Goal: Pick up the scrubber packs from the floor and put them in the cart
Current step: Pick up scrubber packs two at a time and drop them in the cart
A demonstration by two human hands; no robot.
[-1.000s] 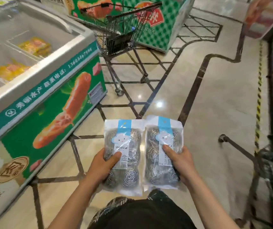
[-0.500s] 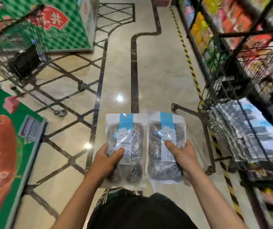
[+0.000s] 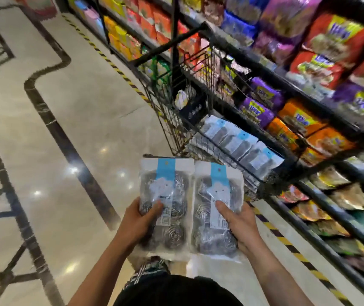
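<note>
While the black wire shopping cart stands against the black shelving stocked with purple, orange and red snack bags, nothing lies between it and the two packs held just short of its near corner. Yellow-and-black hazard tape runs along the glossy beige tiled floor at the foot of the shelves. Inside the cart's basket, a row of clear scrubber packs with blue-and-white labels lies stacked along the bottom, with a dark folded flap and a pale bag behind them at the handle end. The left hand grips the left clear pack of steel-wool scrubbers, thumb on its front. The right hand grips the right matching pack the same way. Both packs sit side by side, edges touching, above the floor.
</note>
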